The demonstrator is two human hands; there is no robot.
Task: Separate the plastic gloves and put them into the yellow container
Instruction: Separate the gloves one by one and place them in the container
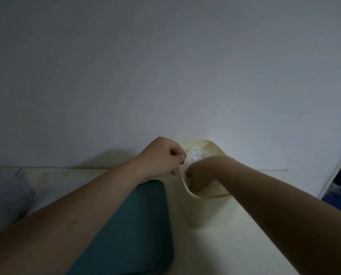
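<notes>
A pale yellow container (203, 211) stands on the table against the wall. Clear plastic gloves (196, 154) show as a crumpled white mass inside its mouth. My left hand (161, 157) hovers at the container's left rim with fingers curled, pinching the thin plastic. My right hand (200, 175) is over the container's mouth, fingers curled down onto the same plastic. How much of the plastic each hand holds is hidden by the fingers.
A dark teal tray (137, 225) lies on the pale table (245, 245) under my left forearm. A whitish bag (10, 199) sits at the far left. A white frame (336, 167) stands at the right edge.
</notes>
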